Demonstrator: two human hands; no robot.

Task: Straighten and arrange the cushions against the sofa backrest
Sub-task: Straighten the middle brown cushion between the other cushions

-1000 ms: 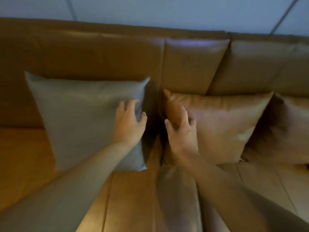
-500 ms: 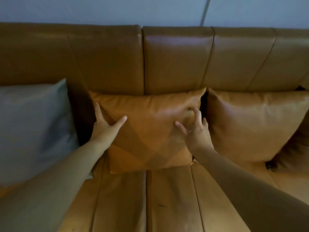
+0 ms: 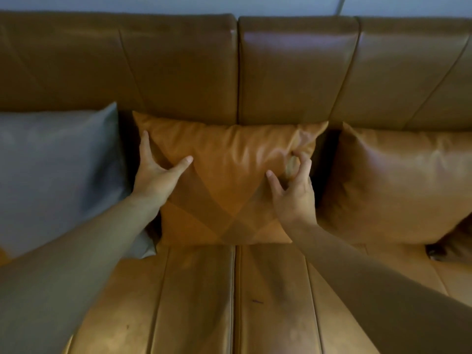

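Tan leather sofa seat (image 3: 199, 302) and backrest (image 3: 178, 67) fill the view under a pale wall (image 3: 281, 3). Three cushions lean upright against the backrest: a grey cushion (image 3: 56, 175) at left, a tan cushion (image 3: 398, 185) at right, and between them a tan diamond-patterned cushion (image 3: 229, 180). The left hand (image 3: 155, 175) lies spread open against its left edge. The right hand (image 3: 293, 190), fingers curled, pinches its upper right part.

No readable text, labels or numbers anywhere.
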